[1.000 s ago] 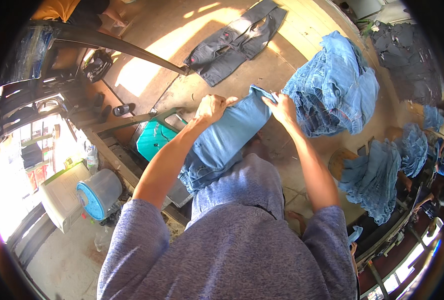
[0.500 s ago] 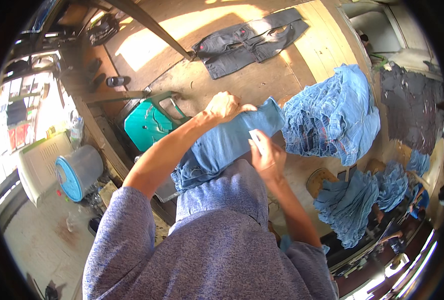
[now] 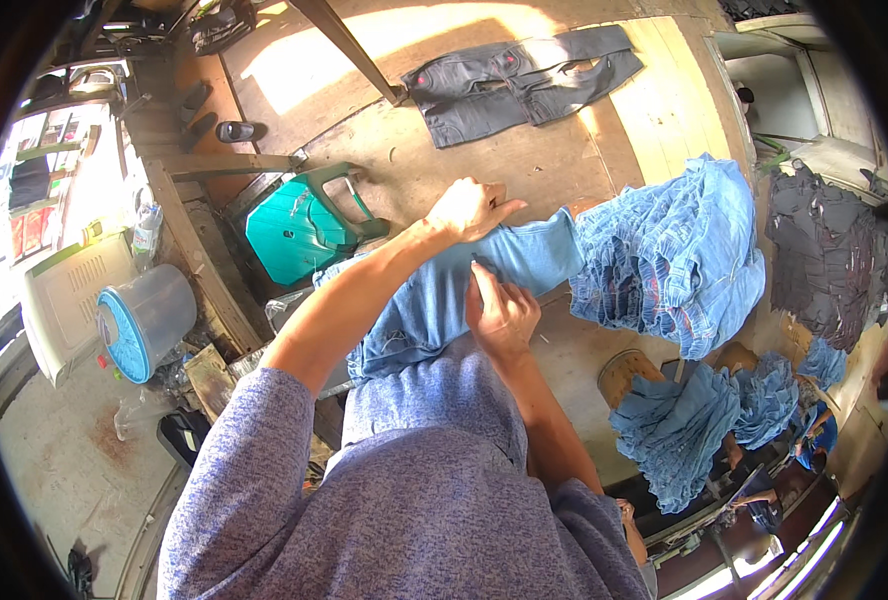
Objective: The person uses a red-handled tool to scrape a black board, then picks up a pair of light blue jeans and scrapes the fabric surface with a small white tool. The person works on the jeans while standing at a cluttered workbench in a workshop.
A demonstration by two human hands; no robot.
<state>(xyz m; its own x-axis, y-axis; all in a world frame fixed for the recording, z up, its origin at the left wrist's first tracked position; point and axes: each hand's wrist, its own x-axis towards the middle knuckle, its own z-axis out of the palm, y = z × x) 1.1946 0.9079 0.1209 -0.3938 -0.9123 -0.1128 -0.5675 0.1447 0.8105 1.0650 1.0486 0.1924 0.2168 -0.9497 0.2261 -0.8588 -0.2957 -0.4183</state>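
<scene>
A pair of blue jeans (image 3: 434, 290) lies across my lap, one leg stretching right toward a pile of denim. At the far edge of that leg, my left hand (image 3: 469, 210) is closed with its thumb sticking out to the right; what its curled fingers hold is hidden. My right hand (image 3: 504, 312) is closed over the near side of the leg, its index fingertip at the cloth. A tiny dark tip shows by that finger, too small to name.
A heap of blue denim (image 3: 679, 255) stands right of the jeans, with more denim bundles (image 3: 679, 430) nearer me. Dark trousers (image 3: 519, 85) lie flat on the floor ahead. Left are a green stool (image 3: 299, 228) and a clear tub (image 3: 154, 315). Other people are at lower right.
My right hand has moved left along the jeans leg; the white piece that showed at its fingers no longer shows there. My left hand has shifted slightly right, its thumb lifted off the denim.
</scene>
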